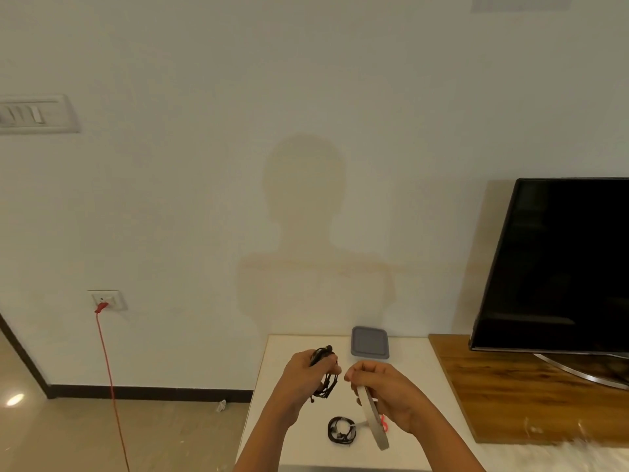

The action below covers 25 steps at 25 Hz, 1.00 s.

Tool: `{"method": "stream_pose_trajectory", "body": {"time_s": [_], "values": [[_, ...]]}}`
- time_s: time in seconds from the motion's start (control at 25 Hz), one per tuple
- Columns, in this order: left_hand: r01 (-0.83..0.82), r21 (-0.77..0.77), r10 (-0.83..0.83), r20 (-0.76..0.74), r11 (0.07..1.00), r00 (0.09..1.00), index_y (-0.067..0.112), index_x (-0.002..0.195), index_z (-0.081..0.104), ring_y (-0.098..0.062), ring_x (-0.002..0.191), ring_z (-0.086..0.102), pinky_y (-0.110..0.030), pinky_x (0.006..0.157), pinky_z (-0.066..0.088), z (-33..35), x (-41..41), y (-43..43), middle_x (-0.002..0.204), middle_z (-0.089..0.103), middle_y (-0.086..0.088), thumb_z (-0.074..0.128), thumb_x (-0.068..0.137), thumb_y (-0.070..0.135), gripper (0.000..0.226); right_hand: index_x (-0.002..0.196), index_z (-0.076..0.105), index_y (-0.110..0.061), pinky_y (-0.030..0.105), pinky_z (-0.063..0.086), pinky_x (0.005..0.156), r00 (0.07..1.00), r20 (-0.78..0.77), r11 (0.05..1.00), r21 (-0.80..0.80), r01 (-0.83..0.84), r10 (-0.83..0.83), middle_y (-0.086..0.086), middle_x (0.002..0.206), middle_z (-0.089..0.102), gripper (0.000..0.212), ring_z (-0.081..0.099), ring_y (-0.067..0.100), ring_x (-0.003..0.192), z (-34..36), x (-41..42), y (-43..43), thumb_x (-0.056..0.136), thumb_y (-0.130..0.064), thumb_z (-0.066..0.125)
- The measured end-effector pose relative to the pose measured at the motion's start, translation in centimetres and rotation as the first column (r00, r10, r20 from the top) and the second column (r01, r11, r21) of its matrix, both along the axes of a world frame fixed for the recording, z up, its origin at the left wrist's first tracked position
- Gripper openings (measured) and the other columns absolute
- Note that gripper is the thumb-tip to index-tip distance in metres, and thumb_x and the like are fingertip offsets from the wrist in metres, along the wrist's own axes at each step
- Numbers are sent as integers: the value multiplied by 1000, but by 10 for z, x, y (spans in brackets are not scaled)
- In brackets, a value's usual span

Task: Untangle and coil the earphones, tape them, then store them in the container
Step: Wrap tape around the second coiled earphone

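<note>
left hand [303, 376] raised over the white table [282, 424], fingers curled tight around a bundle of black earphones [327, 373], loops of cord hanging down below the fist and an earbud poking out on top. right hand [388, 390] just beside it, fingertips pressed together near the thumb, gripping a tape roll [372, 419] seen nearly edge-on, tilted down toward the table (whether a strip of tape is pinched between the fingertips, cannot tell). hands close but not touching. below them, flat on the table, a second coil [341, 429] of black earphones, already wound into a ring. something small and red [384, 422] partly hidden behind the roll. farther back near the wall, a grey container [370, 342] with its lid on. to the right, a wooden stand [510, 386] carrying a dark tv [558, 264]. on the left wall, a socket [108, 299] with a red cable [110, 386] running down to the floor.
</note>
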<state>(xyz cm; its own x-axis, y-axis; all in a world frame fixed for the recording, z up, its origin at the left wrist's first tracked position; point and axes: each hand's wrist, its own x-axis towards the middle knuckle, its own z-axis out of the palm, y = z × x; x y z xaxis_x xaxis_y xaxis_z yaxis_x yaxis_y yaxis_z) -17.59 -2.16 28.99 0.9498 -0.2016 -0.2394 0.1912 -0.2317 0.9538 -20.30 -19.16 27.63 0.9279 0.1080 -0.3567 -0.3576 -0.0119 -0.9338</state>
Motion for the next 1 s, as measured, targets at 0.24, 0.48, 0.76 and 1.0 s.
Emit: {"method": "stream_pose_trajectory", "body": {"time_s": [0.24,0.48,0.76,1.0], "values": [[-150,-445,66,-198,883,978,-2,102,70,-9,47,31,-24,56,36,0,-10,-7,78,63,-12,32,100,18,44,77,67,-8,23,31,50,999,-20,997,52,48,-47,5,59,51,8,41,10,50,7,1,5,83,-10,64],[-133,-422,133,-28,897,991,14,102,74,-10,53,32,-27,63,37,-10,-15,-11,80,52,0,34,102,19,40,69,66,-10,25,33,52,997,-16,989,130,72,-70,3,55,49,16,43,9,47,28,1,7,84,-12,63],[-146,-179,193,282,973,940,31,97,68,-7,82,65,-19,75,51,-14,-27,-27,85,72,3,47,99,19,25,73,71,-6,21,29,47,996,56,991,114,67,-74,5,63,58,13,41,8,52,42,12,24,83,-13,65],[-187,-75,201,422,979,884,44,90,60,2,77,61,-12,67,47,-15,-26,-26,81,68,1,52,96,12,33,76,73,-7,20,29,47,992,89,996,-26,88,-85,2,61,53,14,39,7,52,37,13,21,81,-18,66]]}}
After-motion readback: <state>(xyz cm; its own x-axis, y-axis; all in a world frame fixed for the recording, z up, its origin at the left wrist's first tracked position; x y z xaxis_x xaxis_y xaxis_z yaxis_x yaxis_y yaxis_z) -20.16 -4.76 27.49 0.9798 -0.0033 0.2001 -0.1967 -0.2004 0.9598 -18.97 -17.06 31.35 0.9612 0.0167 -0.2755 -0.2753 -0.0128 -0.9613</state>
